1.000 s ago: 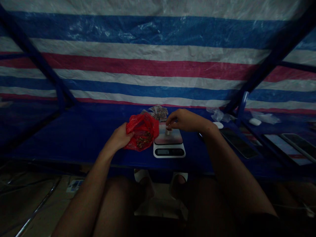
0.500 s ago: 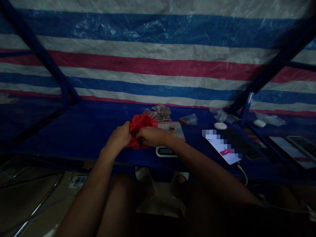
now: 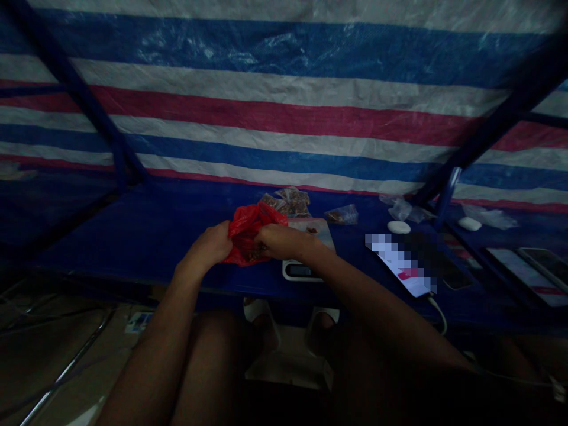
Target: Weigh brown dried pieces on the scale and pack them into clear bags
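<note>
A red plastic bag with small brown pieces inside rests on the blue table. My left hand is closed on the bag's left edge. My right hand reaches into the bag's mouth with fingers curled; what they hold is hidden. Just right of the bag stands a small white kitchen scale with a little heap of brown pieces on its platform, partly covered by my right wrist.
Behind the scale lie several small clear packets and one more packet. A lit phone with a cable lies to the right, with more phones and white pebble-like objects further right. A striped tarp hangs behind.
My right hand left the scale's platform and moved left into the red bag, leaving brown pieces on the scale. My left hand kept its hold on the bag. The phone screen lit up.
</note>
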Demonstrator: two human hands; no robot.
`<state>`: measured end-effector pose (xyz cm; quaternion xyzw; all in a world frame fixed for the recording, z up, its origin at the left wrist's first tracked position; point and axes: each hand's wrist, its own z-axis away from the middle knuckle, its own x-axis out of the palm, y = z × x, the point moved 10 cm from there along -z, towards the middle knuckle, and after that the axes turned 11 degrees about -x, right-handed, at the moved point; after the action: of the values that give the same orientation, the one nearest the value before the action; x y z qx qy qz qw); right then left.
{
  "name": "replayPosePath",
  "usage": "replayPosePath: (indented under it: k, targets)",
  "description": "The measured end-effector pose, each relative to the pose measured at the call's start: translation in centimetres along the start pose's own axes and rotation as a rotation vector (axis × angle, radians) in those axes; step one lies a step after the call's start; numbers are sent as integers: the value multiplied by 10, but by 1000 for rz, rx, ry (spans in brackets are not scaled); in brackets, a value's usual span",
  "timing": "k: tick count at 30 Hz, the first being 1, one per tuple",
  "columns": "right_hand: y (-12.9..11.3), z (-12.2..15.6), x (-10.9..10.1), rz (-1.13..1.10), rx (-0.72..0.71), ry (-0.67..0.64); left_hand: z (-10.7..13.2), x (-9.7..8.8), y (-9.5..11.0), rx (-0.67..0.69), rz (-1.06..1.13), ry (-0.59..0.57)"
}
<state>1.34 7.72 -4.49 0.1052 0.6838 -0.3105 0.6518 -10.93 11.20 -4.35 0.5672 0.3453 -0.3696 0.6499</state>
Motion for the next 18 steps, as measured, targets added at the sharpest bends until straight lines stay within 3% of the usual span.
replayPosePath:
  k: [5,9,14,18]
  targets:
    - [3,3,-3,-79,-1,23,-2,10,2,23,-99,-81]
    - [4,8,-12,-143,-37,58,-3,6,-1,-26,-184,-28]
    - [6,14,-33,-145,-97,230,3,-4,3,-98,-209,40]
    - [14,24,-45,-128,-59,311,6,-8,5,-118,-174,58]
